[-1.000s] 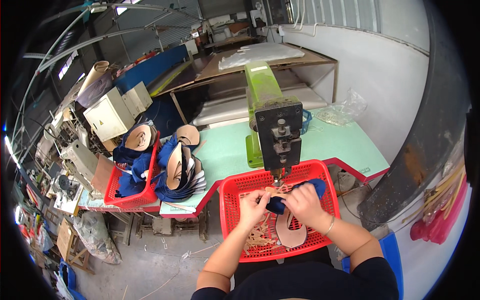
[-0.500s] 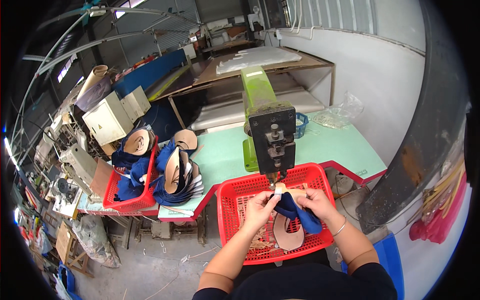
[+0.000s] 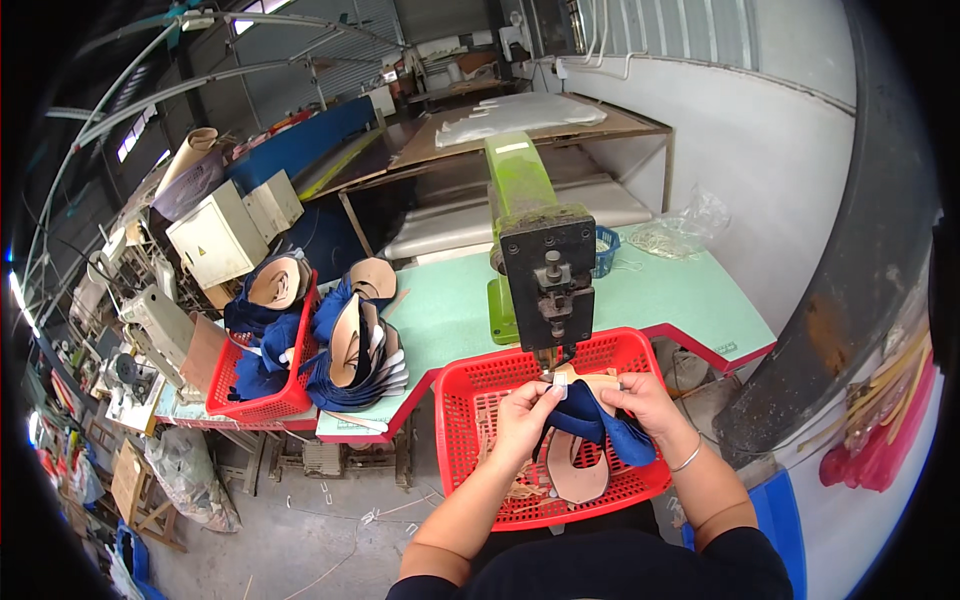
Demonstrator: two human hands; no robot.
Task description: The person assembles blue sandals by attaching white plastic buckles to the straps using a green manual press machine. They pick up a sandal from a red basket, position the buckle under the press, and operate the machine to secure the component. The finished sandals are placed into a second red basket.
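Between my two hands is a shoe upper (image 3: 578, 408) of dark blue fabric with a tan lining. My left hand (image 3: 522, 415) pinches its left edge, beside a small white patch. My right hand (image 3: 645, 404) grips the tan edge on the right, and blue fabric hangs below the fingers. The upper's top edge lies just under the black head of a green machine (image 3: 546, 280); whether they touch I cannot tell. Beneath my hands a red plastic basket (image 3: 452, 430) holds thin tan scraps. A tan curved part (image 3: 580, 482) shows below the blue fabric, over the basket.
On the pale green table (image 3: 440, 290), stacked blue-and-tan uppers (image 3: 352, 350) stand at left beside another red basket (image 3: 270, 408) with more blue pieces. A small blue basket (image 3: 604, 250) and a clear plastic bag (image 3: 690, 225) lie behind the machine. A dark pillar (image 3: 800, 340) rises at right.
The upper has shifted slightly in my hands, and its blue fabric hangs a little differently. My right hand has moved slightly right. Both hands keep their grip.
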